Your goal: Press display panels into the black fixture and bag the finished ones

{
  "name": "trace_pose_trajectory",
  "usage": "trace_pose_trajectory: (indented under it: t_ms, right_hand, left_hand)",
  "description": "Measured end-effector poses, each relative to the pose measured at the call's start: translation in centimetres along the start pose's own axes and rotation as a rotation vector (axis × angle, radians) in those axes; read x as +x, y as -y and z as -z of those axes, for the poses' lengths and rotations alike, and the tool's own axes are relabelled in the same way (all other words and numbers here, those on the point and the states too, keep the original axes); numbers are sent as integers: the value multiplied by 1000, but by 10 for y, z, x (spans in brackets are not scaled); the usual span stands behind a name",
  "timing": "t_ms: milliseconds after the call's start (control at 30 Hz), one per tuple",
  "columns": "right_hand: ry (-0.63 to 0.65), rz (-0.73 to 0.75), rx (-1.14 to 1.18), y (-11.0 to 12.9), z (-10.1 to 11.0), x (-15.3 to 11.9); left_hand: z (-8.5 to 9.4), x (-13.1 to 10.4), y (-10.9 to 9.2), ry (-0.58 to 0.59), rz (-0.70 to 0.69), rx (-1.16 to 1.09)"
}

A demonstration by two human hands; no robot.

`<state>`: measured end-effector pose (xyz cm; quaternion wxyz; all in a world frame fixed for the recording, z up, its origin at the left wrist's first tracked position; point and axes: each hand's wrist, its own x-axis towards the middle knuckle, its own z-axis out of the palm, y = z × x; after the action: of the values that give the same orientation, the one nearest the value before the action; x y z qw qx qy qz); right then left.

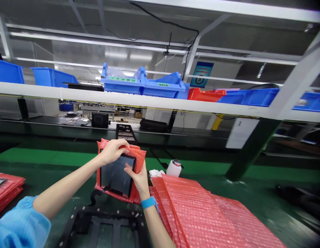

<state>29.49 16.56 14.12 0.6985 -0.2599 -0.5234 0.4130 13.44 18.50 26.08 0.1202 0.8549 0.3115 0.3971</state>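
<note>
Over the bench I hold a dark, glossy screen panel [115,177] against a red bubble-wrap bag [142,156]. My left hand [115,151] pinches the top edge of the bag, its fingers bent over the rim. The thumb of my right hand [139,179] presses on the panel's right side, while its fingers go behind the bag out of sight. How far the panel sits inside the bag I cannot tell. Below, on the bench, lies a black frame fixture [115,217] with open slots. To the right of my right forearm spreads a stack of red bubble-wrap bags [201,213].
A white bottle [174,168] stands behind the stack, beside crumpled white tissue [156,173]. At the left edge lie more red bags [10,189] with a panel on top. A green-wrapped post [253,151] rises at right. Blue bins [162,86] line the overhead shelf [155,102].
</note>
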Motion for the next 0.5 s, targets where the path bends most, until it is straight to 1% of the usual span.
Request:
trace_pose_trajectory:
  t_ms: [200, 367, 433, 500]
  right_hand:
    - [-46, 12, 31, -7, 5, 1]
    - [-50, -39, -4, -10, 16, 0]
    - [-43, -67, -28, -11, 20, -1]
    - [-48, -87, -55, -11, 22, -2]
  left_hand:
    - [-9, 8, 1, -89, -5, -21]
    - [-16, 16, -6, -171, -22, 5]
    - [-18, 19, -10, -175, -25, 26]
    - [-17, 22, -13, -139, -26, 48]
